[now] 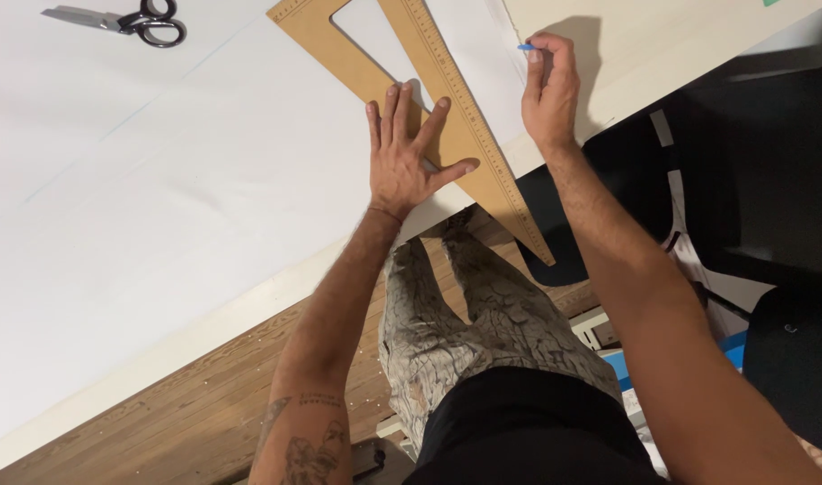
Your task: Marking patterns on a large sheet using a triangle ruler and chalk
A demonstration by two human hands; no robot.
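Observation:
A large wooden triangular ruler (pixel 447 85) lies on a white sheet of fabric or paper (pixel 159 198) spread over the table. Its point juts past the table's near edge. My left hand (pixel 406 157) presses flat on the ruler with fingers spread. Just right of the ruler's graduated edge, my right hand (pixel 548 90) pinches a small blue marking tool (pixel 525 47), its tip on the white sheet.
Black-handled scissors (pixel 128 20) lie at the far left on the sheet. The table's pale edge (pixel 204 328) runs diagonally, with wooden floor below. Dark chairs or bags (pixel 752 180) stand at the right. My patterned trousers show below.

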